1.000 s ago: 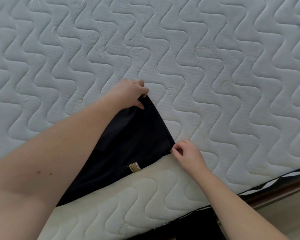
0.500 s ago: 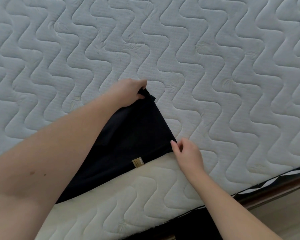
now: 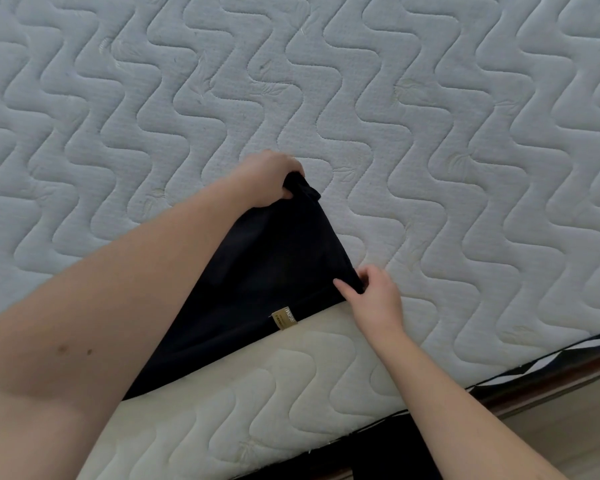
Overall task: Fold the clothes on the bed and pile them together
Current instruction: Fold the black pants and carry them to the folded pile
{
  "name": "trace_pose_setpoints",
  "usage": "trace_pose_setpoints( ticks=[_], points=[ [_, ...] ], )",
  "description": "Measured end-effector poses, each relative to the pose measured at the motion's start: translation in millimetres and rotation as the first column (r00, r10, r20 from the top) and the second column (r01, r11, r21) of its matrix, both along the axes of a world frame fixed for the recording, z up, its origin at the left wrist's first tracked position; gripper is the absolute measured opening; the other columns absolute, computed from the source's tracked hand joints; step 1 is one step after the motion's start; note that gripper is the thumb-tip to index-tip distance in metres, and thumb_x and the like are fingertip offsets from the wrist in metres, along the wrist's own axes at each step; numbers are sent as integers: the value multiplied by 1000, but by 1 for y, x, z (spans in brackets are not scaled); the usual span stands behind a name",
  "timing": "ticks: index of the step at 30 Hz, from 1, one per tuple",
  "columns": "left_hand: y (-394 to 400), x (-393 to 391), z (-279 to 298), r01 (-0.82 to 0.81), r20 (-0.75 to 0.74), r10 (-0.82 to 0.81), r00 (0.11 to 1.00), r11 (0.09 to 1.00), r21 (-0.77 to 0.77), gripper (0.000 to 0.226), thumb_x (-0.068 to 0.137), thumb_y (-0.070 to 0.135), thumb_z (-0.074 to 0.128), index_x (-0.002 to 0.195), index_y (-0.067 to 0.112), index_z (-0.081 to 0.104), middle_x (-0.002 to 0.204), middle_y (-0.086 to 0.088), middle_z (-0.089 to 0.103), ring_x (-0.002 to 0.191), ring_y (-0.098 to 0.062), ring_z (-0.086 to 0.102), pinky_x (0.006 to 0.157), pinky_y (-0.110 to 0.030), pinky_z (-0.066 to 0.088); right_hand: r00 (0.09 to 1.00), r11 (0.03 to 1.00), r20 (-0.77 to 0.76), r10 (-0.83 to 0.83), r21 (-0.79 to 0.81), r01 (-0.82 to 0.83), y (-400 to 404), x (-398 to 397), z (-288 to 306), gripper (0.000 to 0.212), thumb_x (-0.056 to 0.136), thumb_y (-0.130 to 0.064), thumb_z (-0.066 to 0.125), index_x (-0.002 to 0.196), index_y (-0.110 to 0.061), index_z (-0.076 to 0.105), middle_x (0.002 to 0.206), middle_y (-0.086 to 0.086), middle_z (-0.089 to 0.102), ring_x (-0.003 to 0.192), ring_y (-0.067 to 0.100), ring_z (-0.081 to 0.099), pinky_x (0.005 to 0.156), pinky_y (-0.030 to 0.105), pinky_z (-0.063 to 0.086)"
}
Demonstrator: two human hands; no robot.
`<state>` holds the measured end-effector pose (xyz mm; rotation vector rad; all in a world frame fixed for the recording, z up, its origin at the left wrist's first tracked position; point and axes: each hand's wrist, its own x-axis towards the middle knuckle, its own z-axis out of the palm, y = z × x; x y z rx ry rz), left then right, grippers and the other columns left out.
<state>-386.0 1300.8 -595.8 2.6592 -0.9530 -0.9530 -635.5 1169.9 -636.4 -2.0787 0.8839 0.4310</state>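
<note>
A black garment is lying on the quilted mattress at its near edge. The left hand is gripping its twelve-o'clock corner with curled fingers, while the right hand is pinching the four-o'clock corner.

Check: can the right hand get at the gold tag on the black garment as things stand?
Probably yes: the gold tag lies uncovered beside the right hand, but that hand is pinching the black garment corner and must let go.
</note>
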Motion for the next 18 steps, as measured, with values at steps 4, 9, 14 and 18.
trace_pose_setpoints(
  ticks=[4, 9, 14, 18],
  points=[
    [-22, -12, 15, -40, -3, 40, 999, 989, -143, 28, 87, 18, 67, 115, 21, 66, 110, -3, 69, 107, -26, 59, 90, -38, 47, 981, 985, 84, -173, 35, 170, -27, -12, 12, 32, 79, -29, 78, 75, -26, 46, 68, -2, 60, 61, 4, 53, 53, 11, 36],
    [-68, -24, 37, -55, -41, 44, 998, 945, -324, 24, 82, 13, 65, 105, 19, 67, 100, 2, 68, 97, -20, 61, 85, -35, 49, 949, 966, 184, -257, 28, 256, -74, -23, 41, 19, 81, -32, 75, 96, -33, 64, 78, -18, 70, 75, -6, 64, 63, 12, 41],
    [-69, -19, 59, 5, -8, -8, 1000, 935, -355, 24, 79, 9, 67, 102, 18, 68, 108, 1, 58, 107, -19, 53, 92, -31, 42, 909, 972, 350, -227, 25, 233, -54, -22, 82, 16, 85, -27, 71, 93, -37, 62, 78, -27, 65, 65, -2, 60, 58, 3, 40],
    [-21, -18, 75, -112, -23, 112, 993, 914, -391, 19, 80, 10, 73, 95, 21, 70, 111, -1, 49, 108, -20, 47, 95, -27, 38, 877, 988, 456, -153, 44, 149, 0, -17, 102, 33, 85, -17, 71, 97, -40, 51, 104, -27, 67, 72, -2, 63, 66, 7, 46]
  ],
)
